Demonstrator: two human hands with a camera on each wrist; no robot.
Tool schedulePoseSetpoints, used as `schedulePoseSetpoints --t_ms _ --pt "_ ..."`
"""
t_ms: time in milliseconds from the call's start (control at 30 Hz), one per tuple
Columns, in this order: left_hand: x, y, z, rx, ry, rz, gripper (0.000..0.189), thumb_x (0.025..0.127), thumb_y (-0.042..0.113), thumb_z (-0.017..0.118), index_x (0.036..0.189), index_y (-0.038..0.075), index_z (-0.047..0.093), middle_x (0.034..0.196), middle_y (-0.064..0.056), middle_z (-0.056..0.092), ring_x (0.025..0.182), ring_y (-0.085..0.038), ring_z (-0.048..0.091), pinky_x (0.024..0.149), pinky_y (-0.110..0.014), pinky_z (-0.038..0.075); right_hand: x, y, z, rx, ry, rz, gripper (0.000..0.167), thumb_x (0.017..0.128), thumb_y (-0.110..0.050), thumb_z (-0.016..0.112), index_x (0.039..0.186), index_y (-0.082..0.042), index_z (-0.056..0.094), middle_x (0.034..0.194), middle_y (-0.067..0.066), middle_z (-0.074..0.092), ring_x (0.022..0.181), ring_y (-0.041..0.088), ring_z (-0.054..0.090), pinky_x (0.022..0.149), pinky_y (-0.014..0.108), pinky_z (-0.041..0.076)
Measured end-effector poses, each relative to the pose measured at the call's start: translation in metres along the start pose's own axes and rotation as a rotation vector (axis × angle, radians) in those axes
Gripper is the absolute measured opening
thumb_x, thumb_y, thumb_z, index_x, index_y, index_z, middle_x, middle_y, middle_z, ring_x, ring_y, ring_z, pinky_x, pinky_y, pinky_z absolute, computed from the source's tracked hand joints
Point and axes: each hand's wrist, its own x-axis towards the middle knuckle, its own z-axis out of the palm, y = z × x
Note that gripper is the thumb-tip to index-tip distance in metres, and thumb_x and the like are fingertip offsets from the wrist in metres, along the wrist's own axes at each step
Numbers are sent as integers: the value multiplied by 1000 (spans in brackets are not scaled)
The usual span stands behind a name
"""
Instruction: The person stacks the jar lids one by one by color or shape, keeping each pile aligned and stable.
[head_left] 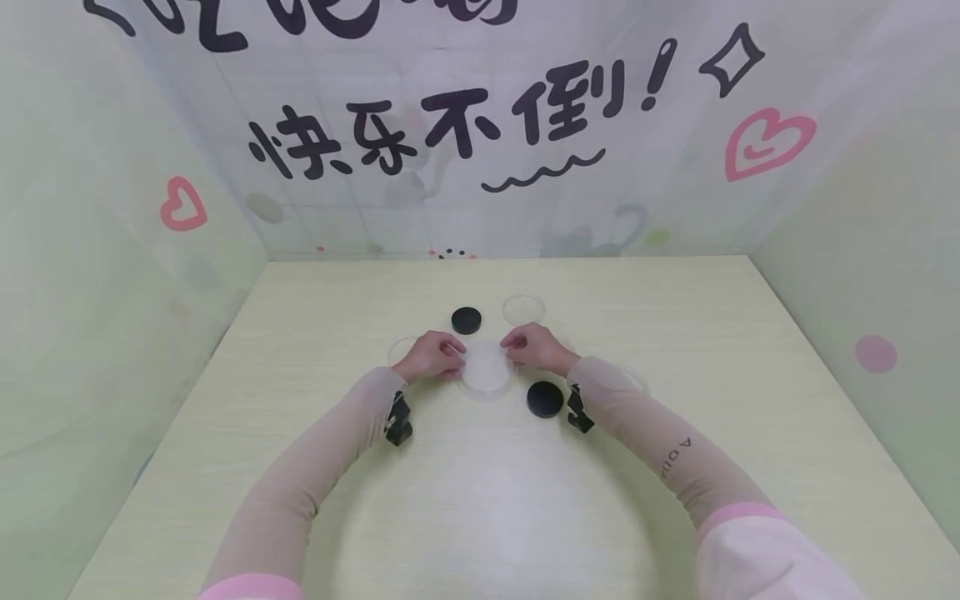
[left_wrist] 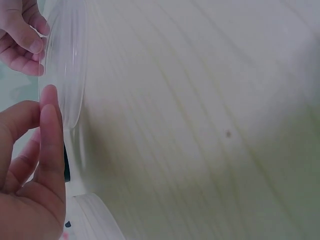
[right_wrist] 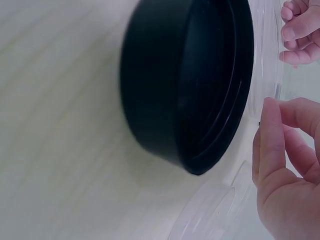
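Holding a clear dish (head_left: 486, 371) between both hands, I am working at the middle of the table (head_left: 480, 500). My left hand (head_left: 431, 356) is pinching the dish's left rim with curled fingertips (left_wrist: 50, 107), and my right hand (head_left: 534, 347) is pinching its right rim in the same way (the left wrist view shows the rim edge-on, with the right hand's fingers at its far side). The dish is lying flat on the table, and I cannot tell whether it is lifted at all.

Just right of the dish, and nearer to me, a black cap (head_left: 545, 399) is sitting on the table beside my right wrist; in the right wrist view it is filling much of the picture, its hollow side (right_wrist: 200, 85) facing the dish. A second black cap (head_left: 467, 320) is lying just beyond my left hand, and a second clear dish (head_left: 523, 309) is lying just beyond my right hand, the two side by side but apart. Another clear rim (head_left: 397, 348) is showing partly behind my left hand, and one more (head_left: 633, 379) is showing faintly behind my right forearm. Both sleeves (head_left: 660, 446) are reaching to the wrists, where the black wrist cameras (head_left: 398, 419) are sitting.
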Motion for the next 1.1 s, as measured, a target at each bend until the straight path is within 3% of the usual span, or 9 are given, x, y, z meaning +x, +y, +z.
schedulePoseSetpoints --t_ms 800,1100 --pt "-1 1 -1 5 4 8 25 77 0 64 101 -5 58 79 -13 62 57 -12 60 57 -24 52 0 1 0 14 16 22 23 79 1 58 102 6 61 90 15 63 67 15 60 60 24 51" --pt "-1 14 -10 63 -24 49 26 78 3 65 102 -3 59 79 -12 58 59 -15 59 61 -29 52 -4 -3 -8 68 -17 18 23 84 -3 56 105 5 59 91 15 61 74 17 61 66 25 52"
